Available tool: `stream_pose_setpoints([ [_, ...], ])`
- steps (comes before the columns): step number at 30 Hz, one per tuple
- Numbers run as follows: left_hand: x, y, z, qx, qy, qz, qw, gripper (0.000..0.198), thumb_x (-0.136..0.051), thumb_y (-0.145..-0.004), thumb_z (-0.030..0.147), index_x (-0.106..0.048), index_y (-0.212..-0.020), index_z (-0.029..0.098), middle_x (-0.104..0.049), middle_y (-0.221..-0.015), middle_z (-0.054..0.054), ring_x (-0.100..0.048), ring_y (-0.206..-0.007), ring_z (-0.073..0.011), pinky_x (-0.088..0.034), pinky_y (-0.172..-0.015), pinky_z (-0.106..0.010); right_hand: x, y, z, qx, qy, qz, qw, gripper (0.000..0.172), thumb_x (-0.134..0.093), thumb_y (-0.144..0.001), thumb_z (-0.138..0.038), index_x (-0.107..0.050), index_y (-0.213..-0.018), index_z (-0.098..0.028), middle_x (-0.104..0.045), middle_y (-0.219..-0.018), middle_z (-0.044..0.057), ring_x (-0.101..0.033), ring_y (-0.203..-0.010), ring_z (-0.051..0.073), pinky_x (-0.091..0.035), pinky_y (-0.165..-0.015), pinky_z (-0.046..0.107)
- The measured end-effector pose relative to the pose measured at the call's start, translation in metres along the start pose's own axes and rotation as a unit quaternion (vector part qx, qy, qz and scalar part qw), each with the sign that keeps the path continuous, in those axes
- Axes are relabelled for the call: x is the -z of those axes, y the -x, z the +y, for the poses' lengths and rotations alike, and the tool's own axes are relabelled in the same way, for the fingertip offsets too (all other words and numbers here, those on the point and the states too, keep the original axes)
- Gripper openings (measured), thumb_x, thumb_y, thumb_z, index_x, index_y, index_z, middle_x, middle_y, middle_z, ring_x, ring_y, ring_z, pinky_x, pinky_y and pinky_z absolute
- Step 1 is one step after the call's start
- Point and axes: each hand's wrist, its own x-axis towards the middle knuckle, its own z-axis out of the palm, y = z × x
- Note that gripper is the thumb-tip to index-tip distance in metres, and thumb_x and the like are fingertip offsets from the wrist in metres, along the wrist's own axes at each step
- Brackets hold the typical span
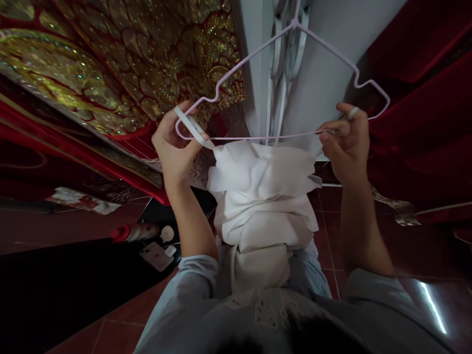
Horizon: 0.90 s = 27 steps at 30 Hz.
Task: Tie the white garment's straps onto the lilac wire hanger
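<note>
A white garment (261, 196) is held up below a pale wire hanger (295, 78), one strap pinched at the hanger's end by the left hand (175, 147), the other end pinched by the right hand (348, 142).

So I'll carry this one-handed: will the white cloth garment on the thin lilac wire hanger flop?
Probably floppy: the white cloth garment bunches in soft folds under the thin lilac wire hanger. Likely light, as the wire looks unbent. It might slide off; the left hand is pinching its narrow white strap at the hanger's end.
</note>
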Motion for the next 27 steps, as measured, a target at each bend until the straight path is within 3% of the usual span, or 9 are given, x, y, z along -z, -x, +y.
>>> stream_pose_setpoints([
  [5,-0.026,-0.009,0.025,-0.041,-0.11,-0.084,0.99,0.03,-0.095,-0.098,-0.008,-0.078,-0.086,0.014,-0.074,-0.089,-0.001,-0.067,-0.098,-0.0188,-0.054,-0.092,-0.025,-0.009,0.004,0.003,0.078,0.012,0.04,0.996,0.057,-0.093,-0.09,-0.054,-0.066,-0.14,-0.045,-0.073,-0.112,0.003,-0.053,-0.075,0.02,-0.036,-0.06,0.031],
  [9,-0.034,-0.007,0.028,-0.007,-0.06,-0.059,0.996,0.029,-0.086,-0.104,-0.011,-0.076,-0.1,0.016,-0.072,-0.091,0.001,-0.068,-0.095,-0.018,-0.051,-0.085,-0.023,-0.008,0.004,0.007,0.091,0.002,0.044,0.995,0.057,-0.093,-0.09,-0.054,-0.069,-0.141,-0.045,-0.074,-0.113,0.004,-0.059,-0.079,0.02,-0.036,-0.058,0.03],
  [11,-0.036,-0.003,0.019,-0.024,0.003,-0.002,1.0,0.027,-0.068,-0.116,-0.008,-0.074,-0.11,0.017,-0.07,-0.085,0.002,-0.064,-0.081,-0.0149,-0.047,-0.076,-0.023,-0.007,0.005,0.004,0.08,-0.004,0.046,0.996,0.056,-0.092,-0.091,-0.053,-0.07,-0.141,-0.043,-0.077,-0.114,0.005,-0.055,-0.075,0.019,-0.035,-0.058,0.031],
  [14,-0.036,0.005,-0.003,0.019,0.118,0.099,0.988,0.036,-0.046,-0.131,0.016,-0.072,-0.107,0.02,-0.07,-0.081,0.0,-0.065,-0.074,-0.0151,-0.049,-0.072,-0.025,-0.008,0.01,-0.01,0.042,0.003,0.042,0.998,0.047,-0.087,-0.096,-0.054,-0.073,-0.14,-0.043,-0.083,-0.117,0.006,-0.046,-0.066,0.017,-0.038,-0.059,0.034],
  [18,-0.029,0.012,-0.033,0.083,0.129,0.082,0.985,0.047,-0.07,-0.123,0.058,-0.064,-0.09,0.026,-0.07,-0.085,-0.002,-0.079,-0.095,-0.0218,-0.062,-0.09,-0.03,-0.004,0.009,-0.02,0.029,0.023,0.049,0.998,0.036,-0.08,-0.1,-0.052,-0.084,-0.134,-0.04,-0.089,-0.117,0.008,-0.044,-0.056,0.014,-0.037,-0.055,0.035],
  [21,-0.024,0.012,-0.04,0.041,0.105,0.077,0.991,0.059,-0.083,-0.112,0.07,-0.056,-0.084,0.027,-0.064,-0.079,-0.001,-0.079,-0.094,-0.0225,-0.063,-0.089,-0.029,0.008,0.0,-0.006,0.105,0.04,0.19,0.975,0.036,-0.068,-0.099,-0.049,-0.09,-0.118,-0.028,-0.083,-0.093,0.009,-0.048,-0.051,0.012,-0.033,-0.055,0.031],
  [24,-0.023,0.012,-0.034,0.033,0.108,0.08,0.99,0.06,-0.079,-0.116,0.07,-0.053,-0.084,0.026,-0.062,-0.078,0.001,-0.077,-0.088,-0.0199,-0.061,-0.086,-0.029,0.028,-0.015,0.02,0.205,0.047,0.4,0.892,0.043,-0.061,-0.092,-0.051,-0.09,-0.108,-0.025,-0.063,-0.069,0.003,-0.054,-0.053,0.014,-0.03,-0.057,0.028],
  [25,-0.023,0.012,-0.032,0.034,0.117,0.08,0.989,0.059,-0.076,-0.119,0.067,-0.053,-0.084,0.026,-0.062,-0.077,0.001,-0.076,-0.085,-0.0188,-0.06,-0.085,-0.028,0.036,-0.019,0.028,0.216,0.039,0.431,0.875,0.043,-0.063,-0.088,-0.052,-0.09,-0.107,-0.025,-0.058,-0.066,0.001,-0.054,-0.053,0.015,-0.029,-0.057,0.028],
  [27,-0.024,0.013,-0.028,0.035,0.142,0.077,0.986,0.056,-0.072,-0.124,0.061,-0.054,-0.083,0.026,-0.061,-0.076,0.0,-0.073,-0.08,-0.0178,-0.058,-0.08,-0.027,0.051,-0.027,0.039,0.201,0.023,0.425,0.882,0.045,-0.072,-0.078,-0.052,-0.092,-0.108,-0.024,-0.055,-0.063,-0.001,-0.05,-0.052,0.014,-0.028,-0.055,0.028],
])
